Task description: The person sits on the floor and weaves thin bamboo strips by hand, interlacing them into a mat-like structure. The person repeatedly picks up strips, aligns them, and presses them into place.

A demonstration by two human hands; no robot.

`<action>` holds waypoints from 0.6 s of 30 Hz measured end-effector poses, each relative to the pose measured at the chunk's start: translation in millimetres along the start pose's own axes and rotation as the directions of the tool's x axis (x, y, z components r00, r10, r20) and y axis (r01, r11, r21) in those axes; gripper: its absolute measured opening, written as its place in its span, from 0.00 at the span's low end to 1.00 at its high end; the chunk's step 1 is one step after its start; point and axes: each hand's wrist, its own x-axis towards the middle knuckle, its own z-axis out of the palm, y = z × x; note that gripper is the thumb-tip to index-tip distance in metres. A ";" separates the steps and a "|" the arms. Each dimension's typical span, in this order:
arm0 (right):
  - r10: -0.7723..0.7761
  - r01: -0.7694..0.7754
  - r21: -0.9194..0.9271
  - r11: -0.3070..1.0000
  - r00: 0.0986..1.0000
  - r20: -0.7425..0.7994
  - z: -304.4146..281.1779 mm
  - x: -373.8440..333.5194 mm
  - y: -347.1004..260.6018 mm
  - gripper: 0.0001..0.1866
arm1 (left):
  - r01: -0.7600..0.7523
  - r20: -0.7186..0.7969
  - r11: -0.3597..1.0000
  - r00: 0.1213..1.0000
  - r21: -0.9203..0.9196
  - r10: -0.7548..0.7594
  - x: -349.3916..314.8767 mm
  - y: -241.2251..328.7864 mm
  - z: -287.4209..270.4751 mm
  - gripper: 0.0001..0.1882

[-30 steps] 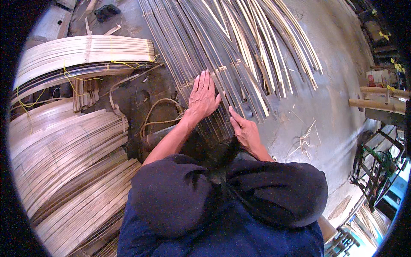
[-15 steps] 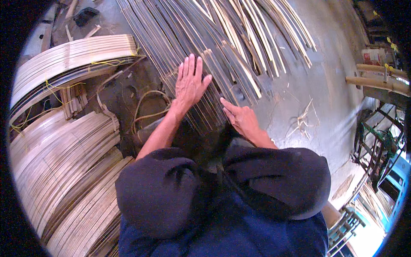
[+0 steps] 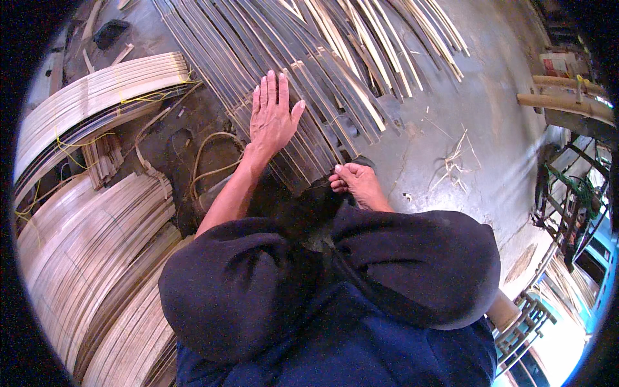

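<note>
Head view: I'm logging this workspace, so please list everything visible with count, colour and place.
Loose strips: many, grey to pale tan, fanned on the floor ahead.
Tied strip bundles: several, pale tan with yellow ties, stacked at left.
Coiled strip: one, tan, on the floor beside the left forearm.
Scraps: a few, pale, on the bare floor at right.
Poles: two, tan, far right.
Floor: grey.
Knees: two, dark trousers, bottom centre.
Left hand: flat, fingers spread on the strips.
Right hand: fingers curled at the strips' near ends.
</note>
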 end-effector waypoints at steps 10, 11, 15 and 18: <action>0.029 -0.027 0.195 0.980 1.000 -0.006 10.8 -3.9 -5.1 0.10 | -0.068 -0.034 0.998 0.997 0.017 0.068 2.5 3.4 -3.3 0.38; -0.015 0.016 0.138 0.990 1.000 -0.012 8.3 -1.9 -1.1 0.10 | -0.072 -0.033 0.997 0.997 0.016 0.072 2.9 4.6 -3.0 0.38; -0.063 0.063 0.036 0.997 0.998 -0.004 6.8 2.9 4.8 0.10 | -0.075 -0.048 0.996 0.996 0.051 0.077 1.8 1.5 -3.2 0.38; -0.045 0.045 0.038 0.998 0.999 -0.004 5.8 1.0 5.3 0.10 | -0.091 -0.076 0.993 0.992 0.080 0.097 0.8 1.7 -0.5 0.39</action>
